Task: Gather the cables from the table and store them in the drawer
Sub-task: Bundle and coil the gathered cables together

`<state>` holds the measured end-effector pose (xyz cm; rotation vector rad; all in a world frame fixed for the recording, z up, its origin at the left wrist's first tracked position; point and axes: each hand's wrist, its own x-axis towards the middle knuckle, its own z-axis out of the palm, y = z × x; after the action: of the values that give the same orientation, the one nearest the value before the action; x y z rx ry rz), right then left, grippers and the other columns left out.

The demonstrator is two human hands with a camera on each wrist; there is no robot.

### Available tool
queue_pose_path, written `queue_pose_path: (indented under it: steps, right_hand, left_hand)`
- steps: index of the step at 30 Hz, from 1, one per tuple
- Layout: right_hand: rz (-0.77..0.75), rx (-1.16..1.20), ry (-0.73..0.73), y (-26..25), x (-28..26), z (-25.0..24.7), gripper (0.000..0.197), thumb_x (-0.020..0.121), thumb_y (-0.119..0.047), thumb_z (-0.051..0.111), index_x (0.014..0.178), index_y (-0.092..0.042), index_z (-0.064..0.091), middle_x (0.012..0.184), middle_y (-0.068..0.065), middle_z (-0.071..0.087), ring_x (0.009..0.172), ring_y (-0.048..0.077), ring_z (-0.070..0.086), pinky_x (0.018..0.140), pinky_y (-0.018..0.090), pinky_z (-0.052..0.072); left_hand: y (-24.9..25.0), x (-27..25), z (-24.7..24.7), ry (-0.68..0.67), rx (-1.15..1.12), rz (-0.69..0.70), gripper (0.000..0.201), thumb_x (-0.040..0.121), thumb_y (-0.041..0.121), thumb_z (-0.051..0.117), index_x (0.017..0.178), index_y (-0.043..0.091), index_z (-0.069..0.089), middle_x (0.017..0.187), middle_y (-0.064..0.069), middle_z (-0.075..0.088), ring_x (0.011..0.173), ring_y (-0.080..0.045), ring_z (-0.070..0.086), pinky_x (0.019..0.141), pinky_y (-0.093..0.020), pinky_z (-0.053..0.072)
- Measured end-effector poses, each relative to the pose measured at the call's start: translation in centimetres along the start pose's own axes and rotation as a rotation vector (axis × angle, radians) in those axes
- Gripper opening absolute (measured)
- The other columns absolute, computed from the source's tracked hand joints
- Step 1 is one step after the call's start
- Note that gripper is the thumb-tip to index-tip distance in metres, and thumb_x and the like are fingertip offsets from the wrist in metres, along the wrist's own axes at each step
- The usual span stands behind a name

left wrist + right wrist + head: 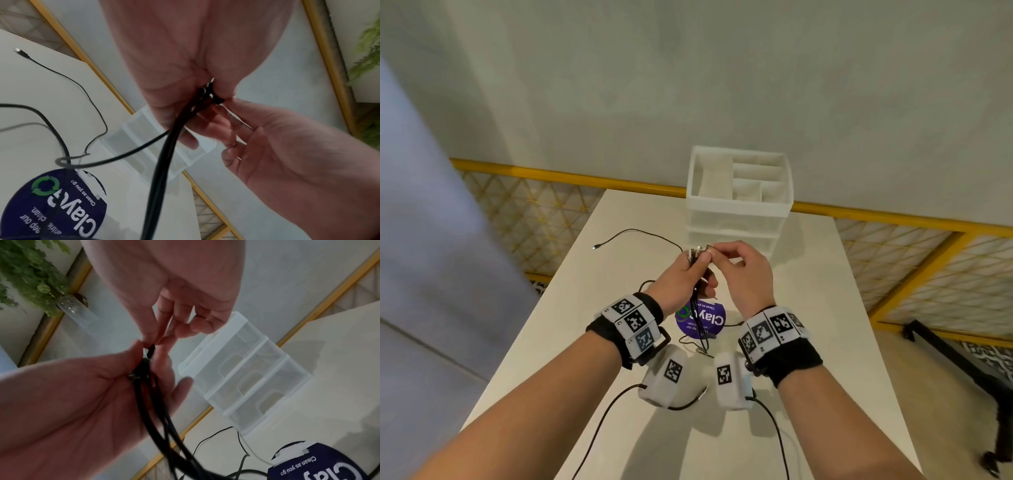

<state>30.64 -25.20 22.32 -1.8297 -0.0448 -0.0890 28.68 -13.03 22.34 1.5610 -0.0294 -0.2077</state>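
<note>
1. The black cables [697,301] are bunched in my left hand [681,277], raised above the white table [825,308] just in front of the drawer unit [738,205]. Their plug ends stick up out of the top of my fist, and the strands hang down from it to the tabletop.
2. One cable runs out from the bundle to my left across the table, ending in a loose plug [596,246] well apart from my hands.
3. The hanging strands pass over a round purple sticker [705,320] on the table and coil loosely beside it.
4. My left hand is curled round the bundle, palm turned toward my right, with thumb and fingers wrapped about the strands; the left wrist view shows the cables [164,154] leaving the bottom of my grip.
5. My right hand [746,270] is touching the left at the top of the bundle, thumb and forefinger pinching a plug end there, the other fingers loosely bent.
6. Both forearms reach forward and meet over the middle of the table, wrists level.
7. The drawer unit's drawers look closed in the right wrist view [246,378]; its top tray is open-topped.
</note>
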Motion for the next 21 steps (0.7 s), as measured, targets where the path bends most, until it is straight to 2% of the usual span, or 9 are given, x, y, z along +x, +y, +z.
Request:
queue_pose_path:
  steps: [3,5,7,10,11,13,15,18,21]
  right_hand:
    - [-0.029,-0.046,-0.026,0.2,0.1,0.0,0.019,0.090,-0.024,0.059,0.104,-0.029,0.072,0.097,-0.012,0.063,0.092,0.002,0.057,0.079,0.019,0.042]
    - [0.023,0.034,-0.093,0.3,-0.2,0.4,0.033,0.095,-0.016,0.047,0.121,-0.029,0.063,0.108,-0.006,0.062,0.102,0.012,0.059,0.090,0.027,0.048]
    - [0.171,0.270,-0.229,-0.1,-1.2,0.9,0.045,0.094,-0.005,0.038,0.135,-0.020,0.048,0.112,0.006,0.065,0.095,0.017,0.062,0.093,0.035,0.048]
    - [0.203,0.443,-0.415,-0.4,-2.8,1.8,0.028,0.099,-0.012,0.034,0.122,-0.010,0.050,0.083,0.006,0.067,0.073,0.019,0.064,0.082,0.034,0.052]
    - [0.188,0.391,-0.429,-0.3,-3.3,2.1,0.025,0.102,-0.021,0.032,0.113,-0.010,0.052,0.073,0.004,0.062,0.066,0.016,0.061,0.072,0.028,0.053]
    - [0.148,0.246,-0.400,0.7,-4.0,2.4,0.033,0.102,-0.035,0.031,0.103,-0.011,0.054,0.061,-0.005,0.048,0.052,0.007,0.046,0.056,0.020,0.043]
    - [0.093,0.126,-0.351,1.8,-4.2,2.2,0.038,0.101,-0.042,0.032,0.099,-0.015,0.058,0.055,-0.012,0.042,0.049,0.004,0.038,0.056,0.021,0.037]
    - [0.027,0.018,-0.294,2.2,-3.9,1.1,0.036,0.098,-0.045,0.037,0.096,-0.018,0.060,0.058,-0.017,0.051,0.054,-0.003,0.047,0.059,0.013,0.037]
    - [-0.031,-0.041,-0.307,2.3,-3.7,0.5,0.031,0.097,-0.043,0.040,0.101,-0.020,0.060,0.078,-0.016,0.061,0.069,-0.003,0.058,0.061,0.009,0.041]
  left_hand:
    - [0.6,0.0,0.3,0.045,-0.032,0.009,0.021,0.100,0.027,0.035,0.090,0.021,0.053,0.065,-0.001,0.043,0.052,-0.008,0.042,0.064,-0.024,0.055]
    - [1.1,0.1,0.3,0.108,-0.040,0.013,0.022,0.100,0.029,0.036,0.088,0.021,0.053,0.063,0.003,0.042,0.053,-0.008,0.040,0.062,-0.024,0.051]
    - [1.7,0.5,0.1,0.152,-0.023,0.032,0.023,0.099,0.033,0.036,0.092,0.020,0.053,0.058,0.008,0.046,0.052,-0.006,0.043,0.060,-0.024,0.046]
    - [2.8,1.0,-0.3,0.212,-0.080,0.046,0.022,0.099,0.033,0.036,0.097,0.016,0.050,0.063,0.003,0.042,0.051,-0.009,0.040,0.055,-0.024,0.042]
    - [3.3,1.3,-0.5,0.233,-0.133,0.055,0.022,0.099,0.033,0.036,0.095,0.016,0.049,0.063,0.002,0.040,0.049,-0.009,0.039,0.053,-0.024,0.042]
    - [4.4,1.7,-1.2,0.279,-0.250,0.065,0.022,0.099,0.033,0.037,0.090,0.016,0.048,0.061,0.002,0.037,0.047,-0.008,0.037,0.052,-0.023,0.041]
    - [5.2,2.1,-2.1,0.317,-0.335,0.061,0.024,0.098,0.036,0.039,0.087,0.016,0.045,0.060,0.003,0.034,0.047,-0.008,0.035,0.053,-0.023,0.041]
    - [5.1,2.3,-3.0,0.360,-0.381,0.045,0.023,0.097,0.036,0.041,0.088,0.015,0.043,0.060,0.003,0.036,0.047,-0.008,0.035,0.052,-0.023,0.044]
    - [4.1,2.3,-3.2,0.403,-0.380,0.068,0.018,0.097,0.034,0.043,0.102,0.017,0.043,0.064,0.002,0.039,0.043,-0.006,0.035,0.049,-0.022,0.041]
